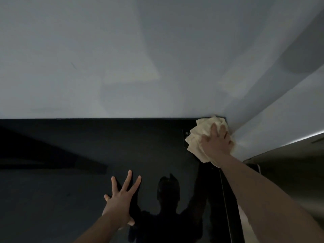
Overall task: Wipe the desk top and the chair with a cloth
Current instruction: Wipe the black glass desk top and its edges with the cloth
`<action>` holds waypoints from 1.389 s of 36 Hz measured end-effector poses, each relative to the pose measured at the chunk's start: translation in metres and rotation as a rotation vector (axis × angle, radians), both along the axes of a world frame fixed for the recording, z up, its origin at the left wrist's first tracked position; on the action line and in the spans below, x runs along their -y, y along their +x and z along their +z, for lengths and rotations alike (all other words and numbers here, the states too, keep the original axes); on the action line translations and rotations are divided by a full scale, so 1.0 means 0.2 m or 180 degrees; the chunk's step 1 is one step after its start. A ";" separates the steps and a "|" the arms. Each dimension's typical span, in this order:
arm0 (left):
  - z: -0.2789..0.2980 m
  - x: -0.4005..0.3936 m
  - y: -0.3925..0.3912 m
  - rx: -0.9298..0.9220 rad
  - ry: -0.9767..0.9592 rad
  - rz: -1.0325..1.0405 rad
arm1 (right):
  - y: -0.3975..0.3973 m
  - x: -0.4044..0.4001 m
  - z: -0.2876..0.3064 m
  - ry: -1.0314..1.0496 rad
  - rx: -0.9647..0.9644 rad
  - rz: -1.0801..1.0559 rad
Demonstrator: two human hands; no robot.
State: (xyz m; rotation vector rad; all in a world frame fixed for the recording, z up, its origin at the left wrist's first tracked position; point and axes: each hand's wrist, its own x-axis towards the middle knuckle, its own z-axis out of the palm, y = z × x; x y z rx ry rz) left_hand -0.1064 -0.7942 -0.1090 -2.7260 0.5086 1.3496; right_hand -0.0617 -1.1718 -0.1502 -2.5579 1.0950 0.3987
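Over at the far right corner of the glossy black desk top (70,190), right against the pale grey wall (122,58), sits the crumpled cream cloth (194,137). The right hand (216,142) presses it down, fingers laid mostly straight on top. The left hand (119,204) rests flat nearer the middle, fingers spread, holding nothing.

Left hand (121,206): lower centre of the frame, bare forearm entering from the bottom edge. Fingers are straight and widely spread, palm down on the bench (70,190).

Right hand (216,143): right of centre, bare arm stretched out from the lower right corner. Palm is down, fingers extended and slightly apart, pressing on the bunched cloth (194,135).
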 end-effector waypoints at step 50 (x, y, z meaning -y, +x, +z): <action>0.03 -1.22 -0.07 0.0181 -0.0179 -0.0471 | -1.29 -1.69 0.01 0.0347 -0.0533 -0.0501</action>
